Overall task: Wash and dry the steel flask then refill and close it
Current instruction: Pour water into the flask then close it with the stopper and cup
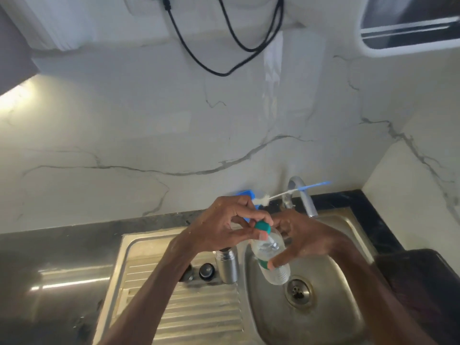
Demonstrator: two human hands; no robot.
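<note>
Left hand [224, 225] pinches the teal cap [262, 227] of a clear plastic bottle [267, 247] with thumb and fingertips, above the sink's [323, 307] left edge. Under its wrist, on the ribbed drainboard [199, 314] left of the sink, a black lid [206, 270] lies just beside the upright, open steel flask [227, 268]. Right hand [306, 241] wraps the tilted bottle over the sink. Behind the sink, a brush [286, 193] rests across the tap [305, 197].
</note>
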